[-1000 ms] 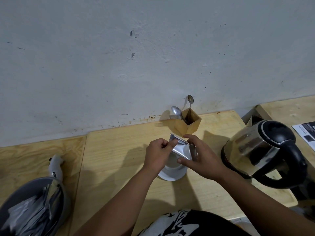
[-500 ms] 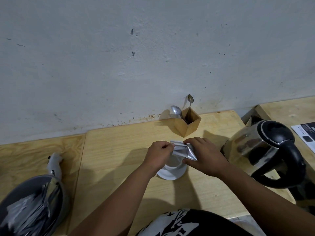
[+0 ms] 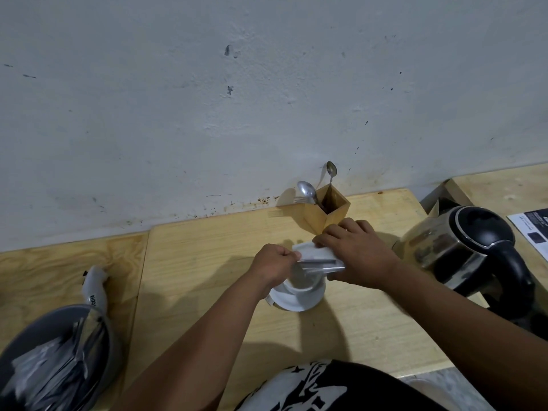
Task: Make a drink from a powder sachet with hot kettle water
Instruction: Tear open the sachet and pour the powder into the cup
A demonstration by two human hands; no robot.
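A silver powder sachet [image 3: 317,259] is held flat and tipped over a white cup [image 3: 302,284] that stands on a white saucer [image 3: 296,302] in the middle of the wooden table. My left hand [image 3: 274,262] pinches the sachet's left end. My right hand [image 3: 358,253] grips its right side from above. The cup's inside is mostly hidden by the sachet and my hands. A steel kettle [image 3: 462,247] with a black lid and handle stands to the right, close to my right forearm.
A wooden cutlery holder [image 3: 326,213] with spoons and a fork stands by the wall just behind my hands. A grey bowl [image 3: 98,345] with several sachets sits at the lower left, a white object [image 3: 95,289] behind it. A printed leaflet [image 3: 533,229] lies at the far right.
The sachet has gone from upright to lying flat and tipped over the cup. Both hands have moved down toward the cup while holding it.
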